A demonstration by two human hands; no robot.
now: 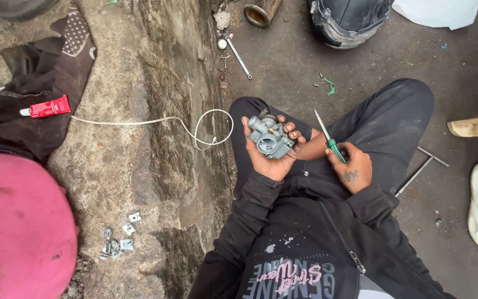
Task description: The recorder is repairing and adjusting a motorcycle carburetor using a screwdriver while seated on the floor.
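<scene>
The left hand [272,158] cradled a grey metal carburetor [269,138] palm-up over the knee, fingers curled round its body, its round bore facing the camera. The right hand [354,169] was closed on a green-handled screwdriver [329,139], blade pointing up and away, its tip well apart from the carburetor. To work a screw cleanly, the blade had to seat square in the slot with the body braced firmly against the palm; which screw was meant, the view was too small to tell. Loose metal fittings [116,241] lay on the stone ledge [139,111], near a red tube [48,107].
</scene>
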